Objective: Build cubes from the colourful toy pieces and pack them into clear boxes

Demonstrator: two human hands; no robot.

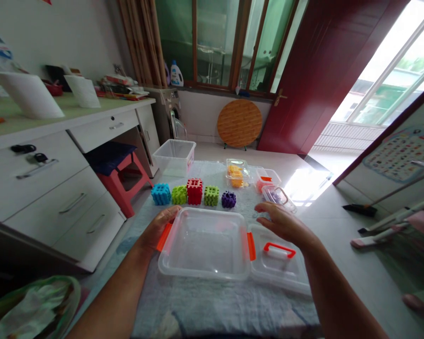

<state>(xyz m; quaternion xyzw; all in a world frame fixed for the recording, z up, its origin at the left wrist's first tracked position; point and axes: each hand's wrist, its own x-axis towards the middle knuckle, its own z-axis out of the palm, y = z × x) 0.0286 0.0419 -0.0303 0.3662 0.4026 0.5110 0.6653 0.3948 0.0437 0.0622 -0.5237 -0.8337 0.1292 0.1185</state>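
A clear plastic storage box (205, 245) with orange side latches sits open on the cloth-covered table, with nothing seen inside. My left hand (162, 223) is closed on its far left edge, beside the left latch. My right hand (284, 223) is held above the box's right side, thumb and fingers apart, with nothing in it. Below that hand lies a clear lid (279, 263) with a red-orange handle. Beyond the box stands a row of interlocking-piece cubes: a blue cube (161, 194), a green one (179, 194), a red one (194, 191), another green one (211, 196) and a purple one (228, 199).
A larger clear bin (175, 157) stands at the table's far left. At the far right are a container with yellow pieces (236, 174), one with orange-red pieces (267, 180), and a lidded one with purple pieces (278, 197). A red stool (122, 174) stands left of the table.
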